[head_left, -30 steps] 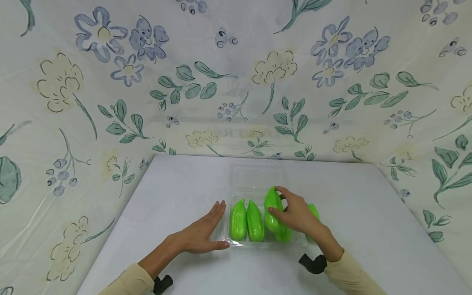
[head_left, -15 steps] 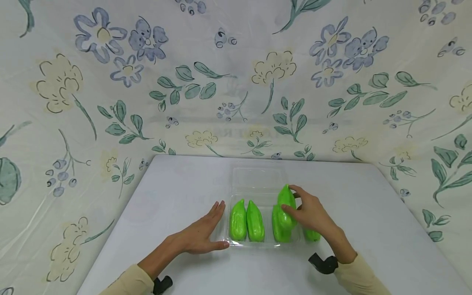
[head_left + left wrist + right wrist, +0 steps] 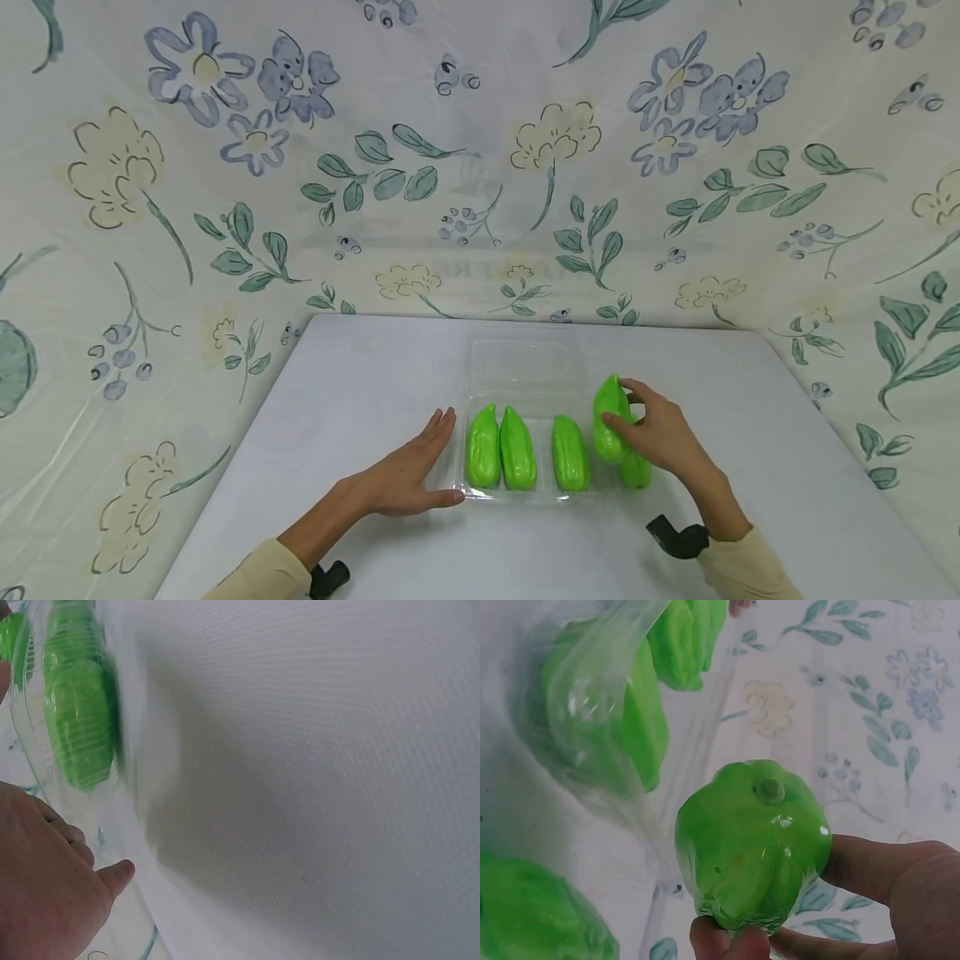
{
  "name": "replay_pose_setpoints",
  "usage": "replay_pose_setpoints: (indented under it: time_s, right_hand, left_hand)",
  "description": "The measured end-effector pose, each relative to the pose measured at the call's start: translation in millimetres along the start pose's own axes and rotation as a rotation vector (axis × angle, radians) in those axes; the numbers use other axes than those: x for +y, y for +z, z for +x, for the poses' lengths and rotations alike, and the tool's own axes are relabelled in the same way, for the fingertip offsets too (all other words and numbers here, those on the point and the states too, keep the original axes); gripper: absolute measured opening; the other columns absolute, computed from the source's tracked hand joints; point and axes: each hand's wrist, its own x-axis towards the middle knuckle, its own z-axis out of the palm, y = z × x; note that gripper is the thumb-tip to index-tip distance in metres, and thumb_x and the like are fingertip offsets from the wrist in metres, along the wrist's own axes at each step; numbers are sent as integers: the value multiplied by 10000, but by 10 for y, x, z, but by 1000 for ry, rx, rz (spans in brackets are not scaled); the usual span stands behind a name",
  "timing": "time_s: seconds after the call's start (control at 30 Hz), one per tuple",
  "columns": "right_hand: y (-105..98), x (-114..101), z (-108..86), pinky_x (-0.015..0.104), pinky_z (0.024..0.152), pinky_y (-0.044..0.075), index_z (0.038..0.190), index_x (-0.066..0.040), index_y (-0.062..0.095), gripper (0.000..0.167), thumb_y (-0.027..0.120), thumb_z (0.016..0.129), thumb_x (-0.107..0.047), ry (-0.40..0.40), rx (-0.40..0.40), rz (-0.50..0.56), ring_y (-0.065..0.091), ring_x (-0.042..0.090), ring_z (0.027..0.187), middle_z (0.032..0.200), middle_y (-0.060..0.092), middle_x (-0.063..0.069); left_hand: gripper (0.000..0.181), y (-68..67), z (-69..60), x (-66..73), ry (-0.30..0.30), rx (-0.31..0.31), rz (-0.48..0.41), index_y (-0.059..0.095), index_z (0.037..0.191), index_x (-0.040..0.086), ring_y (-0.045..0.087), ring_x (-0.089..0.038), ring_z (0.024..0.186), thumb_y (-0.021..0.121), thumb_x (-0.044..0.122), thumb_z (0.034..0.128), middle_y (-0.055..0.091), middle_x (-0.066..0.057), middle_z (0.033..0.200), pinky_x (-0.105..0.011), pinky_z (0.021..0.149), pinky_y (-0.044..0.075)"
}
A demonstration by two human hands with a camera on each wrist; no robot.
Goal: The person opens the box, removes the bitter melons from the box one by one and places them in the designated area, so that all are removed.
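My right hand (image 3: 663,429) pinches a bright green, ridged, pointed fruit (image 3: 608,402) between thumb and fingers. It is raised over the right end of a clear plastic clamshell box (image 3: 536,433), and in the right wrist view its round stem end (image 3: 769,790) faces the camera. Inside the box lie two similar green fruits (image 3: 483,450) side by side at the left. A third green fruit (image 3: 572,454) sits apart, right of the middle. My left hand (image 3: 408,475) lies with straight fingers against the box's left edge, holding nothing.
The box's clear lid (image 3: 525,362) lies folded back behind it. One more green fruit (image 3: 636,473) rests on the white table (image 3: 360,375) right of the box, partly hidden behind the held one. A flower-patterned cloth (image 3: 480,208) hangs behind and beside the table.
My right hand has carried the green fruit to the right, from over the fruit right of the middle to the box's right end. The left hand stays at the box's left edge.
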Motion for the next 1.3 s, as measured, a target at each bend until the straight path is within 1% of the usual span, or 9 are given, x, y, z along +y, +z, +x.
replay_pose_setpoints:
  time_s: [0.17, 0.27, 0.33, 0.47, 0.6, 0.7, 0.83, 1.07, 1.3]
  right_hand:
    - [-57, 102, -29, 402, 622, 563, 1413, 84, 422, 671, 685, 933, -305, 21, 1, -27, 677, 343, 823, 1251, 550, 347]
    - [-96, 165, -40, 418, 622, 560, 1410, 101, 410, 686, 679, 933, -312, 40, -3, -50, 674, 372, 842, 1259, 536, 364]
    - [-119, 210, -42, 436, 632, 560, 1410, 106, 406, 693, 677, 933, -318, 54, -2, -65, 666, 407, 877, 1262, 532, 368]
    - [-149, 301, -43, 499, 701, 557, 1414, 107, 400, 707, 668, 936, -340, 83, 1, -94, 603, 494, 1026, 1270, 528, 365]
    - [-171, 377, -52, 556, 774, 535, 1414, 116, 393, 704, 657, 943, -336, 103, -4, -105, 534, 538, 1121, 1279, 523, 366]
    - [-194, 418, -61, 565, 786, 528, 1412, 120, 389, 695, 648, 947, -327, 116, -11, -100, 524, 549, 1128, 1284, 516, 373]
    - [-229, 461, -70, 561, 779, 534, 1413, 119, 383, 695, 638, 951, -334, 134, -15, -100, 523, 553, 1128, 1289, 506, 383]
    - [-274, 547, -93, 574, 797, 524, 1425, 125, 361, 714, 629, 958, -346, 151, -17, -110, 501, 564, 1150, 1307, 484, 394]
    - [-294, 634, -122, 541, 745, 549, 1412, 145, 351, 701, 629, 957, -310, 182, -40, -114, 522, 568, 1113, 1279, 483, 421]
  left_hand:
    - [1104, -1, -3, -7, -11, 0, 8, 23, 1568, 15, 16, -251, 1489, 553, 682, 867, 31, -129, 1632, -477, 1134, 255]
    - [1100, -5, -7, -13, -16, 4, 11, 32, 1569, 11, 20, -254, 1490, 560, 676, 868, 30, -129, 1632, -482, 1131, 261]
    - [1099, -9, -7, -15, -19, 3, 8, 28, 1569, 15, 15, -244, 1490, 568, 667, 869, 25, -122, 1633, -479, 1132, 259]
    - [1104, -19, -1, -14, -27, -9, 9, 2, 1572, 37, -7, -214, 1489, 562, 676, 868, 6, -99, 1636, -459, 1142, 241]
    - [1101, -27, 4, -10, -11, -11, 8, 3, 1571, 31, 0, -237, 1490, 541, 690, 873, 14, -117, 1635, -471, 1139, 247]
    - [1094, -31, 4, -9, 6, -8, 2, 7, 1569, 24, 15, -261, 1490, 539, 685, 879, 26, -135, 1632, -487, 1134, 256]
    - [1095, -30, 3, -6, 11, -5, 6, 6, 1569, 22, 19, -263, 1490, 537, 687, 879, 29, -136, 1632, -486, 1134, 256]
    - [1106, -22, 4, -4, -4, -4, 13, 18, 1568, 16, 19, -252, 1490, 541, 694, 869, 31, -129, 1633, -478, 1133, 260]
    - [1094, -9, -17, 1, -11, -9, -6, 13, 1568, 17, 16, -251, 1489, 569, 656, 874, 27, -134, 1632, -489, 1131, 262]
